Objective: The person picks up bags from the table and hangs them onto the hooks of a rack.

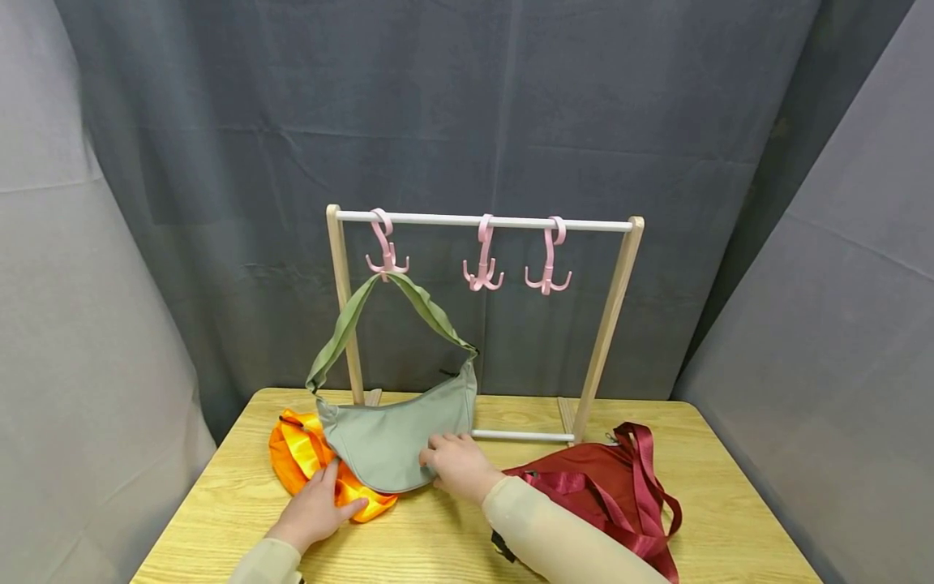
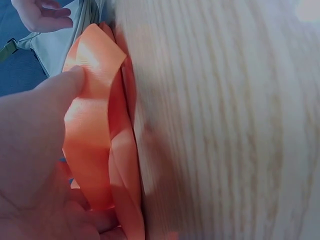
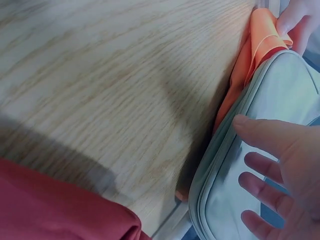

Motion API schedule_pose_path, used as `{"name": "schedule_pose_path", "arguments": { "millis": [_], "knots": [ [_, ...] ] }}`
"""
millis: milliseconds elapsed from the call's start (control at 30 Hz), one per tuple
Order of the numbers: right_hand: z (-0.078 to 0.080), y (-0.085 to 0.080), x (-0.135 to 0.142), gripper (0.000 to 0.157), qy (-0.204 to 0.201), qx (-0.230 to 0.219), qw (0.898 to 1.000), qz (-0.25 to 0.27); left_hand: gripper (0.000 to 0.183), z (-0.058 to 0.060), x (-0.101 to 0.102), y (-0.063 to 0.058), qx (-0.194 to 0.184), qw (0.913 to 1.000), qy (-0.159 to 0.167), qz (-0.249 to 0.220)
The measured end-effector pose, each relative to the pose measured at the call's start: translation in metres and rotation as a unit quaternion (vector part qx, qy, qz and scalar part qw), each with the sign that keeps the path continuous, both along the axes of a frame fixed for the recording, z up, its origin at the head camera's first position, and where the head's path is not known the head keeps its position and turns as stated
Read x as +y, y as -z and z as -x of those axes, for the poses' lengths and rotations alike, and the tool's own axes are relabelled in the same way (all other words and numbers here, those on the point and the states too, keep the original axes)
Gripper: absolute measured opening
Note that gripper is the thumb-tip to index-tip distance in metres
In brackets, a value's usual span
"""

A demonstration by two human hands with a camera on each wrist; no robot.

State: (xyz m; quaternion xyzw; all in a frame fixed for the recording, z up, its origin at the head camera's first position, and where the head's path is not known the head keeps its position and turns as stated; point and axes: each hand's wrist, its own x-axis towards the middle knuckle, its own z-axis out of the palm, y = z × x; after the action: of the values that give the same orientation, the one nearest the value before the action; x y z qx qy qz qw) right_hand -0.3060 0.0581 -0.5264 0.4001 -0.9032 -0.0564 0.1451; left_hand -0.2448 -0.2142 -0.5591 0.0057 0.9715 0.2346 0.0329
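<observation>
A sage-green shoulder bag (image 1: 409, 438) hangs by its strap (image 1: 343, 332) from the left pink hook (image 1: 387, 258), its lower part close to the tabletop. My right hand (image 1: 460, 465) is at the bag's lower right side, fingers loosely bent and not gripping; in the right wrist view the thumb (image 3: 260, 131) lies at the bag's edge. Partly behind the green bag, a shiny orange bag (image 1: 297, 448) lies crumpled on the table. My left hand (image 1: 314, 504) holds it, with the thumb (image 2: 62, 87) on the fabric and fingers curled at its lower end in the left wrist view.
A rack with wooden posts (image 1: 611, 324) and a white rail (image 1: 438, 219) stands on the wooden table (image 1: 197, 519). Two more pink hooks, a middle one (image 1: 485, 255) and a right one (image 1: 549, 258), hang there. A dark red bag (image 1: 598, 478) lies at the right, beneath my right forearm.
</observation>
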Motion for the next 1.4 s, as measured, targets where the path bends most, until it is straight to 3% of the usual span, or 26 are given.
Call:
{"name": "schedule_pose_path", "arguments": {
  "millis": [467, 900, 1233, 1400],
  "knots": [
    [0.006, -0.002, -0.005, 0.035, 0.001, 0.001, 1.0, -0.02, 0.105, 0.0, 0.002, -0.003, 0.005, 0.9999, 0.01, 0.008],
    [0.01, 0.004, -0.009, 0.027, -0.014, 0.036, 0.998, -0.056, 0.105, 0.001, 0.002, -0.002, 0.003, 0.9998, 0.012, 0.012],
    [0.014, 0.011, -0.007, 0.01, -0.057, 0.126, 0.988, -0.073, 0.103, 0.002, 0.001, 0.0, 0.002, 0.9997, 0.011, 0.022],
    [0.014, 0.005, -0.004, 0.011, -0.068, 0.13, 0.988, -0.05, 0.102, 0.001, 0.001, 0.0, 0.005, 0.9997, 0.013, 0.019]
  ]
}}
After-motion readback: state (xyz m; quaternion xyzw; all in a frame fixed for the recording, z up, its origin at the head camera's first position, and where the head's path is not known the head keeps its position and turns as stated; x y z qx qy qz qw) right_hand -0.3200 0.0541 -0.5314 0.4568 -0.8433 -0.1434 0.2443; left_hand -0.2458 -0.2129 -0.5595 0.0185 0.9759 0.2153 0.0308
